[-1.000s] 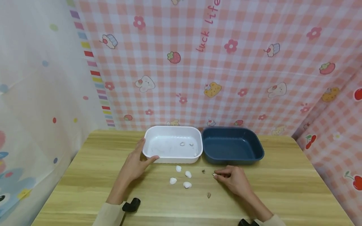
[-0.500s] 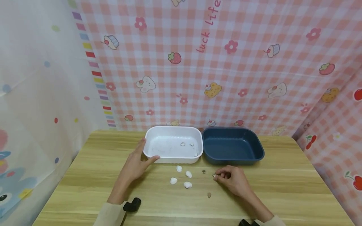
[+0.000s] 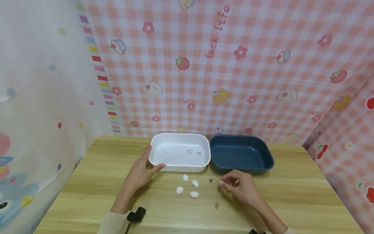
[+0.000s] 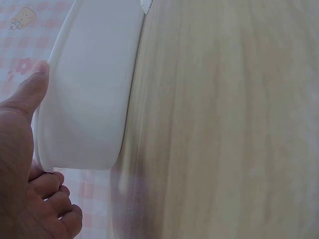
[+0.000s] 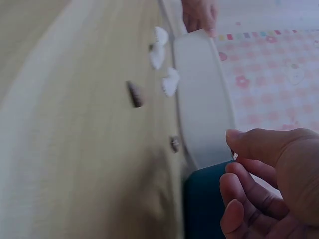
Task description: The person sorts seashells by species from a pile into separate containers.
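My left hand (image 3: 139, 173) holds the left front corner of a white basin (image 3: 175, 168), thumb at the front rim and fingers at its side. In the left wrist view the thumb (image 4: 35, 89) lies on the rim and the other fingers curl below the corner. My right hand (image 3: 242, 186) pinches a small pale shell (image 3: 220, 182) between thumb and fingertips, in front of the dark blue basin (image 3: 242, 168). Mostly hidden by the fingers, the shell (image 5: 234, 155) shows only as a sliver in the right wrist view.
Several white shells (image 3: 195, 183) lie before the white basin. Nearer the right hand are a small dark snail shell (image 3: 211, 180) and a brown pointed shell (image 3: 216, 205). A few small shells (image 3: 189, 151) lie inside the white basin. Checked cloth (image 3: 163, 74) hangs behind.
My right hand has shifted slightly up and toward the basins with the pinched shell. The left hand stays at the white basin's corner. The head view has tilted a little.
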`<control>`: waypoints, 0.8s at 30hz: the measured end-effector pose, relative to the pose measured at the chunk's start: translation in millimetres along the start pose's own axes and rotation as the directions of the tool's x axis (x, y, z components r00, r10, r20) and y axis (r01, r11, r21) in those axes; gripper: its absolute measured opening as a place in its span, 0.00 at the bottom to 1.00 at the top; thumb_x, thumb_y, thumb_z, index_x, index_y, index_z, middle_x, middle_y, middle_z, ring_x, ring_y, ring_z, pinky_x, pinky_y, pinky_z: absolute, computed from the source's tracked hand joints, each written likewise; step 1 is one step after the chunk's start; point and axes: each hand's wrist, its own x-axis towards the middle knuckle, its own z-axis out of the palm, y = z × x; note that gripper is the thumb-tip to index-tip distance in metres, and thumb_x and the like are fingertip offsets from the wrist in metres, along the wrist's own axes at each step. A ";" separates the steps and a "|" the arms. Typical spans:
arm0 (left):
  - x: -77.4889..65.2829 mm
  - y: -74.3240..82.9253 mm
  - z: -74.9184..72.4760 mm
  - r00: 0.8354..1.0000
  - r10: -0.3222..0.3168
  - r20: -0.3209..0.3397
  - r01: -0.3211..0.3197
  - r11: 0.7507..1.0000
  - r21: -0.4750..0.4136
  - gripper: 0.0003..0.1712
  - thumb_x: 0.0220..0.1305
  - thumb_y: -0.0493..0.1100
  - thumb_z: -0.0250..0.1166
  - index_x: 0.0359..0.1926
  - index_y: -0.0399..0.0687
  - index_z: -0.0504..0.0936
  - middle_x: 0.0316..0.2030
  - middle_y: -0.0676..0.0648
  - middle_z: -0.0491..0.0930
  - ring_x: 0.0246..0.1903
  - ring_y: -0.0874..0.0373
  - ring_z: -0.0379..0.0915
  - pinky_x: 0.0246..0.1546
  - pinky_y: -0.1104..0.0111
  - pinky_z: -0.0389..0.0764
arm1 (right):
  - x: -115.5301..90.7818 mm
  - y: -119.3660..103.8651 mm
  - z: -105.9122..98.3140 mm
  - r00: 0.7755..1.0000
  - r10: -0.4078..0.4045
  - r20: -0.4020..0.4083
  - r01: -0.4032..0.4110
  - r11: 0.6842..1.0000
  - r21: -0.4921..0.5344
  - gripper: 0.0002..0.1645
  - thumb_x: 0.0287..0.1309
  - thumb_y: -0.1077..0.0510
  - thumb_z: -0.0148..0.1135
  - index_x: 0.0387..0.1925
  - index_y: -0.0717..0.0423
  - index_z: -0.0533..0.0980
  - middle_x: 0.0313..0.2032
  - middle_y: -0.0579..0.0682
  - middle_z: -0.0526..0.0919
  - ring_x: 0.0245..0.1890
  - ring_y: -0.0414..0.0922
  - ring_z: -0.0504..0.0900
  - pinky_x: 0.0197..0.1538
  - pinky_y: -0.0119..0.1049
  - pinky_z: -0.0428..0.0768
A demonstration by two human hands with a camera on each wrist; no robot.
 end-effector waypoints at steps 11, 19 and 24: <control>-1.1 1.2 0.1 1.000 -0.019 0.010 0.019 1.000 -0.011 0.64 0.61 0.75 0.65 0.83 0.45 0.46 0.81 0.37 0.47 0.78 0.35 0.50 0.74 0.38 0.60 | 21.1 -18.3 -7.3 1.000 -0.021 -0.006 0.021 1.000 -0.001 0.05 0.56 0.56 0.78 0.34 0.43 0.87 0.27 0.36 0.84 0.26 0.32 0.78 0.30 0.27 0.80; 0.0 -1.1 0.9 1.000 -0.001 -0.004 0.001 1.000 -0.004 0.64 0.61 0.74 0.65 0.83 0.47 0.46 0.81 0.37 0.48 0.78 0.35 0.52 0.74 0.39 0.61 | 43.1 -27.0 -6.4 1.000 -0.015 0.009 0.015 1.000 0.005 0.05 0.57 0.53 0.77 0.36 0.43 0.88 0.28 0.38 0.85 0.28 0.36 0.80 0.32 0.29 0.80; 0.9 -2.8 2.2 1.000 0.014 -0.007 -0.014 1.000 0.006 0.66 0.59 0.78 0.62 0.83 0.46 0.46 0.81 0.36 0.48 0.78 0.35 0.50 0.75 0.39 0.60 | 55.8 -28.9 -4.1 1.000 -0.009 0.021 0.009 1.000 0.010 0.06 0.59 0.52 0.76 0.38 0.43 0.88 0.29 0.38 0.86 0.30 0.37 0.81 0.34 0.30 0.81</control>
